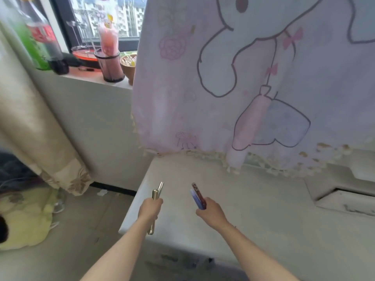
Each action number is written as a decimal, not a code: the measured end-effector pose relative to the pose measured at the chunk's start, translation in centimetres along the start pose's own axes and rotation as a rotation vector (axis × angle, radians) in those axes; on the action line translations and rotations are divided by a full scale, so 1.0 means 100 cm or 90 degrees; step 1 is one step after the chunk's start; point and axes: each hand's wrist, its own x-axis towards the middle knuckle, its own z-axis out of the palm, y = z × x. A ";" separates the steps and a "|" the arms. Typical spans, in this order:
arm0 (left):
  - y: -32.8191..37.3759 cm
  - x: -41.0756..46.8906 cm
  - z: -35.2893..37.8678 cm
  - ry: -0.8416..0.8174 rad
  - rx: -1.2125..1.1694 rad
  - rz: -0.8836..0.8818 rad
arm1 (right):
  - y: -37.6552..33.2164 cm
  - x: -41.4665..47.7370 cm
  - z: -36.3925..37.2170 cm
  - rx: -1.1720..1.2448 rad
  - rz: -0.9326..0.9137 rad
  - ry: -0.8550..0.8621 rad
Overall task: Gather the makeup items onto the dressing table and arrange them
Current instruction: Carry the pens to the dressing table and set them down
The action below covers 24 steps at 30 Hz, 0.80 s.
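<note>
Makeup sticks fill both my hands: my left hand (150,207) grips two gold tubes (155,199), my right hand (211,213) pinches a blue stick (195,198) and a dark red one (198,193). Both hover over the white tabletop (253,209), below a pink cartoon cloth (233,82)

2 bare hands are in view: the left hand (150,208) grips 2 slim metallic sticks, 1 gold stick (154,194) and 1 silver stick (161,187). The right hand (211,213) grips 2 flat items, 1 blue tube (194,197) and 1 dark red case (197,191). 1 white dressing table (253,211) lies below them. 1 pink cartoon curtain (203,88) hangs behind it. On the sill stand 2 bottles, 1 green bottle (30,43) and 1 dark cola bottle (47,37), plus 1 black mesh cup (110,66) and 1 wooden bowl (128,67).
</note>
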 end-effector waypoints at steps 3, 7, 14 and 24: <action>0.003 0.017 0.003 0.015 0.020 -0.019 | 0.007 0.019 0.005 -0.039 0.008 -0.035; 0.007 0.038 0.005 0.008 0.075 -0.043 | 0.011 0.036 0.011 -0.024 0.046 -0.061; 0.027 0.068 0.005 -0.065 0.201 -0.002 | -0.006 0.060 0.019 0.030 0.098 -0.014; 0.033 0.091 0.007 -0.080 0.266 0.051 | -0.029 0.073 0.058 0.139 0.178 0.013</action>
